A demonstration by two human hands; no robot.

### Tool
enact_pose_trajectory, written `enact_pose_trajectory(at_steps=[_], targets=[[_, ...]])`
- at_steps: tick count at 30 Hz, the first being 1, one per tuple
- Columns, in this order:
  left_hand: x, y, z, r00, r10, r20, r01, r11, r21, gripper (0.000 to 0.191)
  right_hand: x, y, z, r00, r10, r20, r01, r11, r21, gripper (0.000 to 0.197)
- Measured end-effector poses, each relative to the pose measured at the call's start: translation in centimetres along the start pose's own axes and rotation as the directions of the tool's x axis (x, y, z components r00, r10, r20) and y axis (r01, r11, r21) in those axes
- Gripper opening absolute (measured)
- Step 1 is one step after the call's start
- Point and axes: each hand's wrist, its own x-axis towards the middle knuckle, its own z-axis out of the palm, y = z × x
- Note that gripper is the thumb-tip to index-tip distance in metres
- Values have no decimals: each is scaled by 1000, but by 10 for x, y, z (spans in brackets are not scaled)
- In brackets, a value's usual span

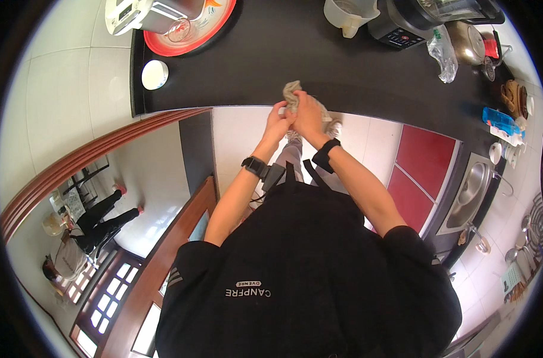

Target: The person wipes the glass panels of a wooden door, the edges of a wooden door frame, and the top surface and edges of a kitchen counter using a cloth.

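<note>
A crumpled beige cloth (292, 95) is bunched between my two hands at the front edge of the dark countertop (262, 67). My right hand (308, 115) grips it from above, and part of the cloth hangs out on that hand's right side. Close against it, my left hand (279, 123) has its fingertips at the cloth's lower left; whether they pinch the fabric is not clear. A small white bowl or lid (155, 74) stands on the counter to the left. Behind it is a red-rimmed tray (182, 51) bearing a clear glass (179, 30) and a white and grey appliance (132, 15).
At the back right stand a plastic jug (349, 15), a blender base (399, 31), a plastic bag (443, 56) and a metal kettle (466, 42). Rightward are a blue-capped container (499, 120) and a steel sink (470, 192). Beyond the doorway at left, a person (70, 259) sits.
</note>
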Motion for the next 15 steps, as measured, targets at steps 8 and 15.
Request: enact_pose_trajectory(at_steps=[8,15], targets=[[-18,-7,-6,999,-5,-39,4,1000,-9,53,-8,-9,-2,972,-172,160,177,984,-19,50],[-10,-5,45,991,-89,102,78,991,105,25,-24,36,-42,976,-127,179,136,990,-40,43]])
